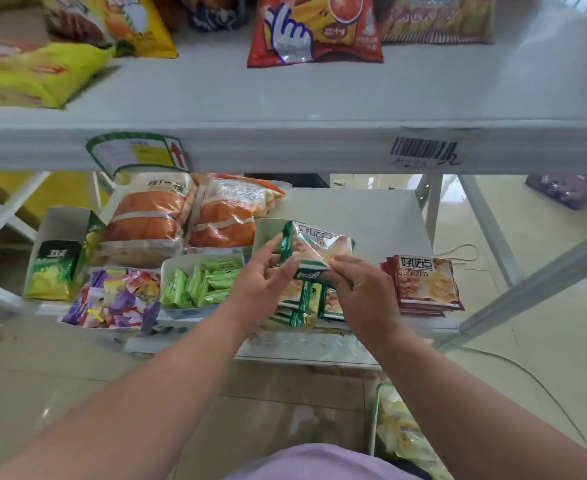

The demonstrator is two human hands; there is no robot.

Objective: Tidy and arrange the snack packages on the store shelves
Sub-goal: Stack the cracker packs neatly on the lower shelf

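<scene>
Now both hands lift a green-edged biscuit packet above its stack on the lower shelf.
Left hand and right hand pinch its near edge; likely light, crinkly, slippery film with fragile contents, best gripped at the seams.

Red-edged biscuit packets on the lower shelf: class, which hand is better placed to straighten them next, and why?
Probably the right hand: the red-edged biscuit packets lie just beside it. The left hand is farther away; both grip the green-edged packet.

Bright, even daylight throughout; shadows soft and faint. Glare on the glossy orange snack bags toward 10 o'clock and on the floor tiles at 3 o'clock. Wide-angle bowing bends the upper shelf edge; packages at 12 o'clock are blurred.
</scene>
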